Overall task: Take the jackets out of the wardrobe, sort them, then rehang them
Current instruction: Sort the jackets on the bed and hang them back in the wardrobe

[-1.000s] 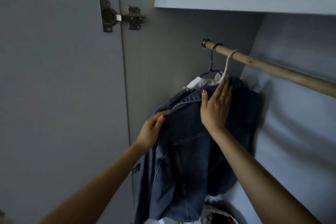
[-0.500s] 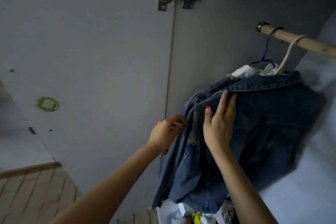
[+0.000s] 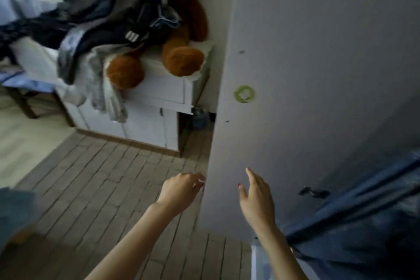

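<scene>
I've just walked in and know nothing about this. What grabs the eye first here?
Probably the big brown teddy bear sitting on the white cabinet at upper left, half buried under a heap of dark and grey jackets. Next, the two bare hands low in the middle: the left hand at the edge of the pale wardrobe door, the right hand open in front of it. A blue denim jacket fills the lower right corner.

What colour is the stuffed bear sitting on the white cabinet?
Reddish brown; the stuffed bear shows clearly in the head view, on the white cabinet.
</scene>
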